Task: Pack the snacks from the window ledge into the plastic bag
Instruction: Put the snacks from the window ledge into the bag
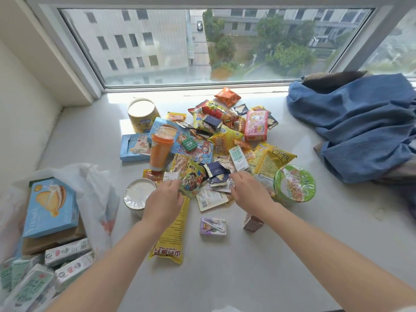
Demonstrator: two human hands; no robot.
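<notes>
- A heap of snacks is spread on the window ledge, at the centre of the view.
- The plastic bag is seen at 8 o'clock; a light-blue box and several milk cartons are held inside it.
- A yellow tin is stood at 11 o'clock of the heap, and an orange lidded cup just beside a flat blue box.
- A green noodle bowl is placed at 4 o'clock of the heap; a sealed white cup at 7 o'clock.
- A small packet is pinched by the left hand.
- The right hand is laid on the heap's near edge, fingers curled; whether a packet is gripped cannot be told.
- Blue cloth is bunched at 3 o'clock.
</notes>
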